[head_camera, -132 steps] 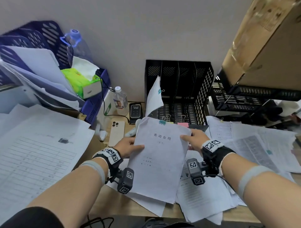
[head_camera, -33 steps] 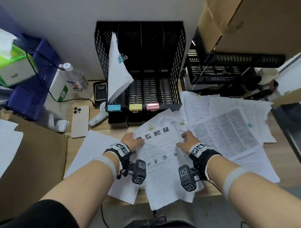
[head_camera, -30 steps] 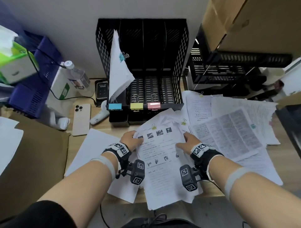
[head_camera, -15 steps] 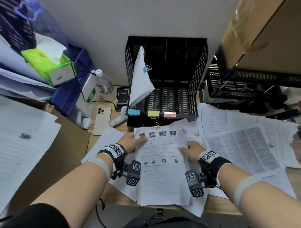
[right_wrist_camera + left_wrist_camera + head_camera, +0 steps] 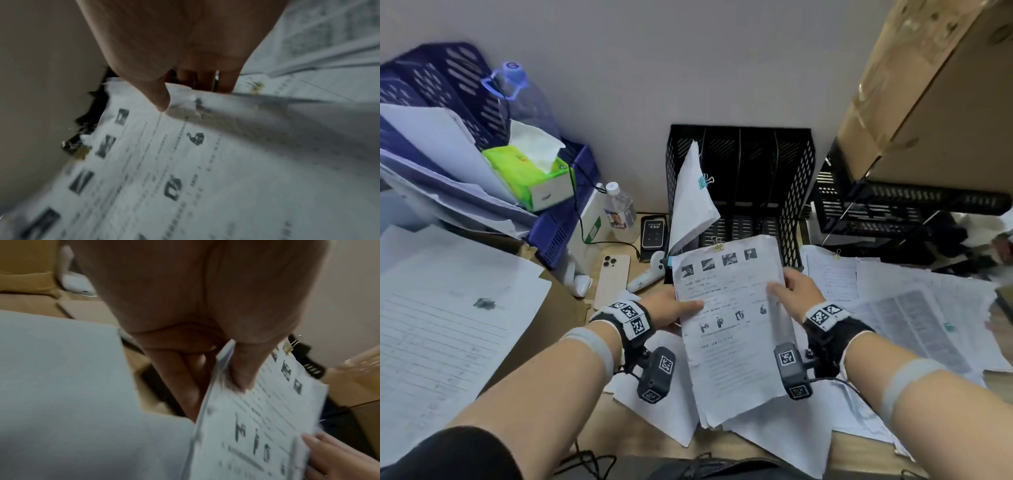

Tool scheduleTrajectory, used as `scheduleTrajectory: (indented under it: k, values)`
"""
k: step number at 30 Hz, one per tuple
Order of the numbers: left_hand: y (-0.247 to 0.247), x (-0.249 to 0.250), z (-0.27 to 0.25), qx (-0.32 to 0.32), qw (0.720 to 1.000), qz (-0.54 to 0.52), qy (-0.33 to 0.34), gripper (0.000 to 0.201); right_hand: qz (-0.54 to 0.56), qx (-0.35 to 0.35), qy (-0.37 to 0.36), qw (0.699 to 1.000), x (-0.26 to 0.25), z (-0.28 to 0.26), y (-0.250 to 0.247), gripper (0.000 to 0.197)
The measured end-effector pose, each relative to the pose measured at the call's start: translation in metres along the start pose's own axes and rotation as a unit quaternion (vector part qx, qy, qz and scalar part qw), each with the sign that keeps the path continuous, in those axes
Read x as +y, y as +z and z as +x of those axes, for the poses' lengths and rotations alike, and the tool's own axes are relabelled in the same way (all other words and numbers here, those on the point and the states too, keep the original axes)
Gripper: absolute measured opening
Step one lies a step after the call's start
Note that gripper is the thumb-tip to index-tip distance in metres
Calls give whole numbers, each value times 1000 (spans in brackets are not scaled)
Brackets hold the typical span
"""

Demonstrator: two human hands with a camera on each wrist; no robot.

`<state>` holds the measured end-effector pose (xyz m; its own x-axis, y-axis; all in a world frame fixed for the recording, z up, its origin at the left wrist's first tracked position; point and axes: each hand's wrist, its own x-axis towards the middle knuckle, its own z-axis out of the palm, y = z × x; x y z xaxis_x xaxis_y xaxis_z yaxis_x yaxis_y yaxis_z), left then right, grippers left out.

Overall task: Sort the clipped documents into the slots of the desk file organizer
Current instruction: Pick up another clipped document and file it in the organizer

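Document: clipped document point(image 5: 732, 329) with a gold clip point(image 5: 718, 245) at its top edge is being held up just in front of the black file organizer point(image 5: 739, 181), above loose papers point(image 5: 914, 315) on the desk.
Left hand: left hand point(image 5: 671, 306) is pinching the left edge of the document, thumb on top and fingers point(image 5: 185, 378) under it.
Right hand: right hand point(image 5: 796, 291) is gripping the right edge in the same way, thumb point(image 5: 158, 95) on the printed side.
Organizer: another clipped document point(image 5: 693, 202) is leaning in its leftmost slot.
Left of the organizer: phone point(image 5: 612, 281) and bottle point(image 5: 619, 212) are standing on the desk.
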<state>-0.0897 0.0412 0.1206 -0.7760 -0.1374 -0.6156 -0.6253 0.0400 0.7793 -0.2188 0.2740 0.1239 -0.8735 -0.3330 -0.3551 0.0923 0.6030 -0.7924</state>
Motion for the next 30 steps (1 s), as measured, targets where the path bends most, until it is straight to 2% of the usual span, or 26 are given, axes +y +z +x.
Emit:
scheduleTrajectory:
  k: [3,4,8,11,14,17,20,22,24,27,30]
  values:
    - [-7,40,-4,50,995,25,83,20,-105,156,-53,981,-33,-4,-12,50]
    - [-8,53,-5,70,991,37,112,24,-138,160,-76,974,-45,-6,-12,58]
    - [-4,106,-19,167,952,115,227,25,-183,40,-143,972,-92,-27,-6,111]
    - [2,133,-27,224,926,142,268,24,-237,10,-150,960,-117,-36,1,128]
    - [10,147,-35,202,915,157,312,20,-291,37,-131,947,-133,-36,5,119]
    - [16,150,-33,141,906,169,361,20,-328,78,-119,934,-147,-36,5,102]
    - [18,146,-30,79,918,115,371,33,-331,92,-123,931,-156,-34,-2,85]
    - [18,144,-30,52,933,85,346,41,-330,96,-138,929,-157,-30,-10,69]
    - [13,139,-26,62,948,87,300,37,-308,93,-146,936,-156,-26,-20,61]
    - [1,123,-6,75,960,148,227,31,-233,59,-148,959,-154,-28,-34,51]
    - [-6,111,10,63,964,208,151,37,-182,31,-141,973,-150,-22,-41,39]
